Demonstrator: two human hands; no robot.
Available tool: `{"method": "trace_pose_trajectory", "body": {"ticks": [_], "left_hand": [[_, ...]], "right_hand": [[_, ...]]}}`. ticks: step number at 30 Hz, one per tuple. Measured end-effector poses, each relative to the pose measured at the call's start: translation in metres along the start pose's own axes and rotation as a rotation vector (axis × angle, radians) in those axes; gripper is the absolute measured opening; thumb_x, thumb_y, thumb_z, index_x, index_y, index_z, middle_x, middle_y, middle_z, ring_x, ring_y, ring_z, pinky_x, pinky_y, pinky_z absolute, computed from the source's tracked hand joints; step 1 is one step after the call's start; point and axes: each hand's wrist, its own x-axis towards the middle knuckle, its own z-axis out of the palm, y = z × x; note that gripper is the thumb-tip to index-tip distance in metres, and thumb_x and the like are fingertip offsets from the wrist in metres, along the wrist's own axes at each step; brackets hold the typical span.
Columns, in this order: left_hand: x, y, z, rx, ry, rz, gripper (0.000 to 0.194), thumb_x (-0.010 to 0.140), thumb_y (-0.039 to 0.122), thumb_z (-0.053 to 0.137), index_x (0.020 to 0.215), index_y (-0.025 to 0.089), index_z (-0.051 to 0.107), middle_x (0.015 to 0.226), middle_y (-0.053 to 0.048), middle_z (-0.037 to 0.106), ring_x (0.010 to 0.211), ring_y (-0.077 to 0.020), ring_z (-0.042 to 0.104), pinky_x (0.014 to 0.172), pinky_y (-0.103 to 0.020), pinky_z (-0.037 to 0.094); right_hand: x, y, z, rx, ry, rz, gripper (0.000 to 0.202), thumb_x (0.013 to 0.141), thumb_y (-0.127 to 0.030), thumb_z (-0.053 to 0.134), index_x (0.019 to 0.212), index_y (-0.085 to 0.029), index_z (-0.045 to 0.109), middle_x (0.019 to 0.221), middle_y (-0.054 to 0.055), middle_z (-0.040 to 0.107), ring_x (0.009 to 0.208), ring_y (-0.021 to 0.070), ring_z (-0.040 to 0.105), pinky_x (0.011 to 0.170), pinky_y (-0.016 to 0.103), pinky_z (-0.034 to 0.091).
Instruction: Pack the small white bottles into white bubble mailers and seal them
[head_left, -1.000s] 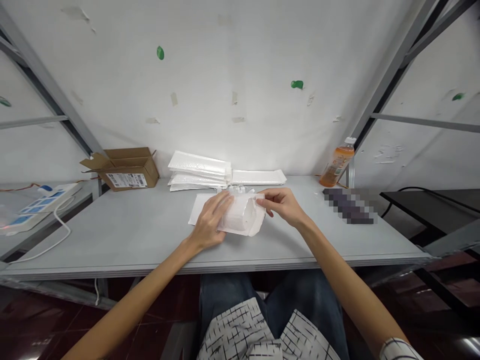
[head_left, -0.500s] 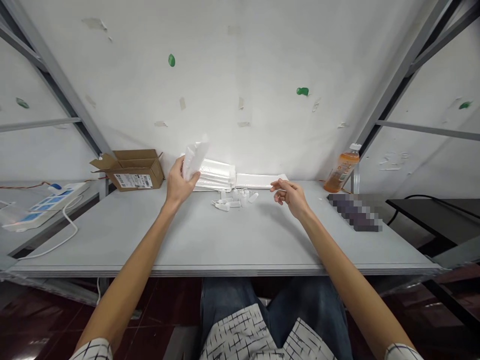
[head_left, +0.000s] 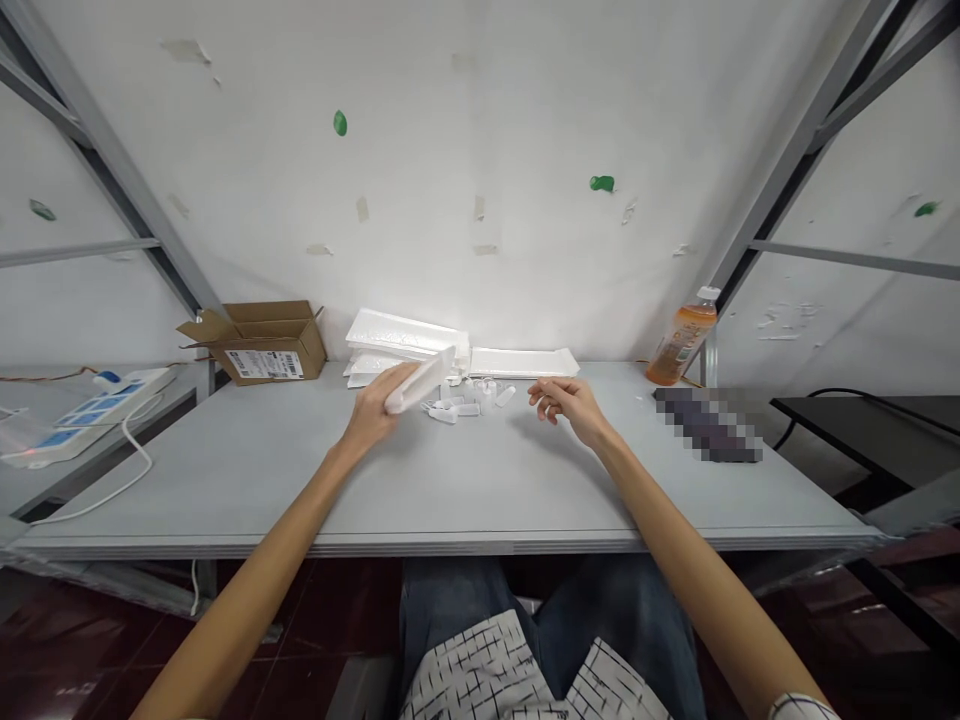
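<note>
My left hand (head_left: 377, 410) is closed on a white bubble mailer (head_left: 421, 382), which it holds tilted above the table. Right of the small clear plastic pieces (head_left: 469, 408), my right hand (head_left: 568, 405) hovers with its fingers loosely curled and apart, nothing in it. Behind my left hand lies a stack of white mailers (head_left: 405, 335). A flat white mailer (head_left: 525, 362) rests against the wall beside that stack.
An open cardboard box (head_left: 266, 345) stands at the back left, near a power strip (head_left: 97, 412) with a white cable. An orange drink bottle (head_left: 681, 340) leans at the back right, behind a pixelated dark object (head_left: 709, 425). The table's front edge (head_left: 480, 545) runs before my lap.
My left hand has come down and toward me with the mailer, uncovering the stack behind it. My right hand has shifted slightly left and lower.
</note>
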Motion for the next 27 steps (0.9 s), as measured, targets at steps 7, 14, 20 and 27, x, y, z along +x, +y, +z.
{"method": "trace_pose_trajectory", "body": {"ticks": [7, 14, 20, 27], "left_hand": [[-0.015, 0.007, 0.008, -0.028, -0.132, -0.018, 0.057, 0.084, 0.026, 0.049, 0.140, 0.018, 0.042, 0.112, -0.010, 0.063, 0.103, -0.0238, 0.060, 0.088, -0.036, 0.048], [-0.017, 0.010, 0.014, 0.002, -0.116, 0.061, 0.065, 0.076, 0.022, 0.054, 0.140, 0.018, 0.043, 0.120, -0.012, 0.060, 0.112, -0.0273, 0.056, 0.094, -0.041, 0.047], [-0.026, -0.006, 0.011, 0.108, -0.253, 0.079, 0.076, 0.071, 0.014, 0.051, 0.146, 0.016, 0.037, 0.145, -0.014, 0.045, 0.133, -0.0294, 0.044, 0.108, -0.046, 0.042], [-0.030, -0.026, 0.004, 0.388, -0.194, 0.125, 0.061, 0.067, 0.002, 0.044, 0.126, 0.015, 0.055, 0.123, -0.015, 0.061, 0.117, -0.0310, 0.057, 0.098, -0.048, 0.048]], "right_hand": [[-0.011, -0.024, 0.052, -0.100, -0.285, -0.073, 0.045, 0.081, -0.058, 0.063, 0.088, -0.015, 0.074, 0.086, 0.010, 0.073, 0.055, 0.0137, 0.064, 0.047, 0.024, 0.043], [-0.006, -0.038, 0.096, -0.060, -0.306, -0.089, 0.043, 0.080, -0.057, 0.066, 0.086, -0.015, 0.075, 0.085, 0.009, 0.074, 0.056, 0.0147, 0.067, 0.051, 0.025, 0.050], [-0.006, -0.026, 0.088, 0.062, -0.195, 0.136, 0.028, 0.075, -0.041, 0.076, 0.073, -0.014, 0.072, 0.078, 0.009, 0.073, 0.056, 0.0170, 0.069, 0.057, 0.028, 0.058], [-0.008, -0.016, 0.066, 0.169, -0.158, 0.290, 0.012, 0.065, -0.015, 0.070, 0.056, -0.013, 0.062, 0.053, 0.005, 0.064, 0.051, 0.0167, 0.066, 0.055, 0.027, 0.059]]}}
